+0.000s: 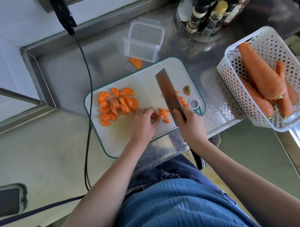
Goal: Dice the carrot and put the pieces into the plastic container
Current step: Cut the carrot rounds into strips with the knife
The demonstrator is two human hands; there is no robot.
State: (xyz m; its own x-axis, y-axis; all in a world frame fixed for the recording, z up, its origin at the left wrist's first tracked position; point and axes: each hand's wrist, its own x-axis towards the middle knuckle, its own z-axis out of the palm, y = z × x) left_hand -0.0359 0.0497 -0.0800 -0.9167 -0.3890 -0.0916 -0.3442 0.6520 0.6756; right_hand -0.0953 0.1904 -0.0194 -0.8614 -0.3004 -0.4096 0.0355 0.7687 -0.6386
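Carrot dice (pixel 164 111) — partly behind cleaver (pixel 169 91).

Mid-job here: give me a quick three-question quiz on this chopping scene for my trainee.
1. True or false: the plastic container already holds diced carrot.
2. Which hand grips the cleaver? A) left B) right C) neither
3. Fill in: the whole carrots lie in a white ____.

Key:
1. False; it looks empty, and one stray slice lies on the counter beside it.
2. B; the right hand holds the handle while the left hand steadies carrot pieces on the cutting board.
3. basket.
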